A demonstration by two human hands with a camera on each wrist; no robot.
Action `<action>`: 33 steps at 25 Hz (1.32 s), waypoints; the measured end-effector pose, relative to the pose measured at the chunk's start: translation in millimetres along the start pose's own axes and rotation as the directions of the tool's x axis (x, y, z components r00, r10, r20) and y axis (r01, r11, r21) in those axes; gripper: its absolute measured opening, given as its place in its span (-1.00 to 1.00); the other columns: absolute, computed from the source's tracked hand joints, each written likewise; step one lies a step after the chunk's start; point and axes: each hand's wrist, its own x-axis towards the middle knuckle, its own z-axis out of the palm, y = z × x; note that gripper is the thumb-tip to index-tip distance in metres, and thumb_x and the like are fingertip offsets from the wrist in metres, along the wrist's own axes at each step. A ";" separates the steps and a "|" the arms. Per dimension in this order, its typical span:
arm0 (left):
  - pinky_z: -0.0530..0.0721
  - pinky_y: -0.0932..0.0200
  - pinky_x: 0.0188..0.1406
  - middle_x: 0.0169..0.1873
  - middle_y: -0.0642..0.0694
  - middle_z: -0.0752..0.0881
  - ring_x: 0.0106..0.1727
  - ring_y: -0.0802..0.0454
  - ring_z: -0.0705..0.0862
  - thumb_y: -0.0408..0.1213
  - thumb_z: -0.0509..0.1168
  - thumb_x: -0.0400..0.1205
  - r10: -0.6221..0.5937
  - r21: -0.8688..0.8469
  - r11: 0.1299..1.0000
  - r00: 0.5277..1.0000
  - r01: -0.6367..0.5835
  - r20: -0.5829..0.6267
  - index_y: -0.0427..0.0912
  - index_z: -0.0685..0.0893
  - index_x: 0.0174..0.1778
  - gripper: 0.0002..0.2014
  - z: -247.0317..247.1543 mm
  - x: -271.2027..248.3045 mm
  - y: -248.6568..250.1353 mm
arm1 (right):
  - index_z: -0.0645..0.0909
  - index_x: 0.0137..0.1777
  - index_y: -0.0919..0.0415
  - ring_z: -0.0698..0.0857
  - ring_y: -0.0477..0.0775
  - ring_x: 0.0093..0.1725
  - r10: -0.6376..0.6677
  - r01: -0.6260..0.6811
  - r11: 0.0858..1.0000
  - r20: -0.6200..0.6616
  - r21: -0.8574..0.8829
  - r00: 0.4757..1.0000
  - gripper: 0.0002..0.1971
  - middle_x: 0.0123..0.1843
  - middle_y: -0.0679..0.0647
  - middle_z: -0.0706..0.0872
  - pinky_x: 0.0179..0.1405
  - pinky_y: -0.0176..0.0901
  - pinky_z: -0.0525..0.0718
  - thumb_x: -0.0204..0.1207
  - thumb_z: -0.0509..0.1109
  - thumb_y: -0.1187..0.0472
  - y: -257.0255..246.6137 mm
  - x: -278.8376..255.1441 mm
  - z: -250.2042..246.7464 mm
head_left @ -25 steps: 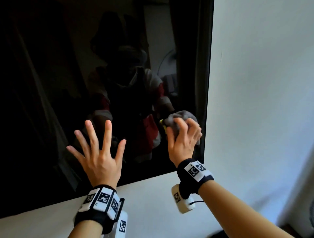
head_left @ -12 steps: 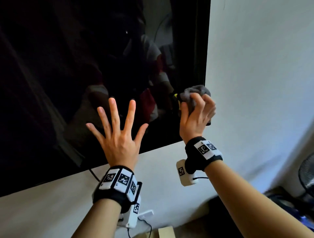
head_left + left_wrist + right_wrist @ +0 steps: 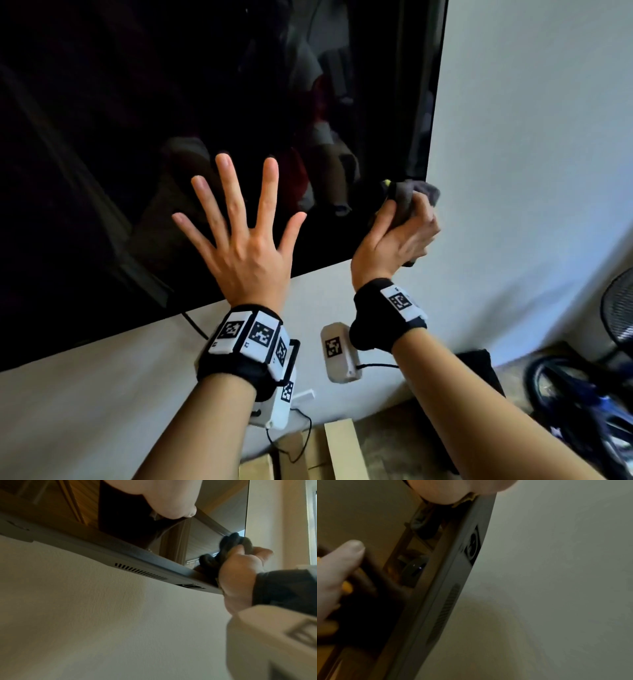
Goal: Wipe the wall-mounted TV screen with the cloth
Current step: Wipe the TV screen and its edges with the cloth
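The black TV screen [image 3: 137, 137] hangs on the white wall and fills the upper left of the head view. My right hand [image 3: 399, 236] grips a bunched grey cloth [image 3: 416, 193] and holds it against the screen's lower right corner. In the left wrist view the cloth [image 3: 228, 547] sits in the right hand [image 3: 240, 572] just above the bottom bezel [image 3: 137, 558]. My left hand [image 3: 243, 226] lies flat on the glass with fingers spread, left of the cloth. In the right wrist view only my thumb [image 3: 342, 561] and the dark cloth [image 3: 368, 608] show beside the bezel [image 3: 445, 574].
White wall [image 3: 531, 137] runs right of and below the TV. A cable [image 3: 193, 325] hangs under the bottom edge. Light wooden pieces [image 3: 339, 448] lie on the floor below. A fan [image 3: 620, 318] and dark and blue clutter [image 3: 575, 394] stand at the lower right.
The right hand has slid the cloth down the screen's right edge toward the bottom corner. The left hand stays spread on the glass. The head view has tilted downward, showing more floor.
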 end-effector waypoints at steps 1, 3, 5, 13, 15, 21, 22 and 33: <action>0.09 -0.58 0.54 0.66 -0.28 0.21 0.66 -0.40 0.15 0.24 0.12 0.71 0.004 -0.013 1.000 1.000 -0.004 -0.001 0.14 0.16 0.69 -0.36 -0.5 0.3 0.4 | 0.31 0.24 -0.04 0.38 0.08 0.23 -0.099 0.100 0.995 0.066 -0.012 0.993 -0.72 0.24 0.13 0.41 0.23 -0.08 0.24 0.56 0.16 -0.02 -2.2 -17.2 1.1; 0.04 -0.57 0.55 0.67 -0.27 0.19 0.66 -0.40 0.13 0.22 0.14 0.72 0.030 -0.050 0.998 1.000 -0.031 -0.006 0.14 0.16 0.69 -0.37 -1.9 0.2 -3.5 | 0.35 0.22 0.03 0.39 0.14 0.22 -0.277 0.279 0.960 0.129 0.004 0.952 -0.72 0.21 0.14 0.41 0.25 -0.05 0.28 0.56 0.18 -0.01 1.4 -24.4 -0.6; 0.00 -0.53 0.56 0.68 -0.23 0.17 0.67 -0.35 0.11 0.19 0.16 0.72 0.105 -0.066 0.992 0.994 -0.105 -0.002 0.14 0.18 0.69 -0.38 -2.6 -7.2 -17.8 | 0.40 0.23 0.12 0.44 0.18 0.20 -0.135 0.135 0.991 0.000 0.010 0.991 -0.69 0.16 0.23 0.48 0.25 0.10 0.37 0.56 0.17 0.01 3.7 -5.8 1.5; 0.03 -0.27 0.65 0.68 -0.25 0.12 0.68 -0.33 0.08 0.18 0.24 0.69 0.141 -0.085 0.986 0.990 -0.141 -0.006 0.00 0.13 0.71 -0.27 -11.6 -49.6 -135.2 | 0.36 0.18 0.04 0.42 0.09 0.16 -0.270 0.270 0.963 0.089 0.020 0.959 -0.75 0.12 0.12 0.48 0.20 -0.09 0.32 0.54 0.21 0.04 -10.8 -52.3 6.5; 0.12 -0.28 0.63 0.69 -0.27 0.07 0.67 -0.38 0.12 0.17 0.25 0.69 0.140 -0.069 0.988 0.990 -0.139 0.009 -0.03 0.13 0.72 -0.25 -11.3 -50.5 -157.9 | 0.37 0.19 -0.01 0.45 0.02 0.13 0.023 -0.018 0.999 -0.118 0.043 0.993 -0.76 0.08 -0.06 0.47 0.20 0.05 0.41 0.55 0.17 0.01 -14.2 -34.9 14.7; 0.05 -0.16 0.66 0.68 -0.17 0.03 0.67 -0.29 0.13 0.17 0.22 0.71 0.185 -0.041 0.982 0.983 -0.185 0.000 -0.02 0.17 0.71 -0.30 -5.3 -51.2 -168.0 | 0.38 0.22 0.08 0.47 0.16 0.19 -0.182 0.182 0.983 0.035 0.014 0.983 -0.69 0.14 0.21 0.51 0.25 -0.11 0.35 0.55 0.17 -0.02 -61.3 -123.5 37.9; 0.05 -0.16 0.66 0.68 -0.17 0.04 0.68 -0.27 0.12 0.17 0.21 0.71 0.185 -0.049 0.982 0.983 -0.185 0.001 -0.01 0.17 0.71 -0.31 -5.1 -51.7 -167.2 | 0.42 0.20 0.13 0.49 0.18 0.16 -0.125 0.125 0.992 -0.003 0.024 0.992 -0.67 0.11 0.22 0.53 0.24 0.01 0.41 0.54 0.16 -0.03 -59.2 -113.9 39.4; -0.04 -0.09 0.68 0.69 -0.15 0.07 0.70 -0.17 0.03 0.17 0.19 0.72 0.210 -0.115 0.971 0.978 -0.209 0.003 0.02 0.08 0.71 -0.30 -6.5 -47.7 -170.4 | 0.43 0.27 0.11 0.49 0.16 0.18 0.159 -0.146 0.986 -0.182 0.084 0.970 -0.63 0.13 0.17 0.51 0.22 0.16 0.41 0.55 0.12 -0.03 -68.7 -119.9 54.1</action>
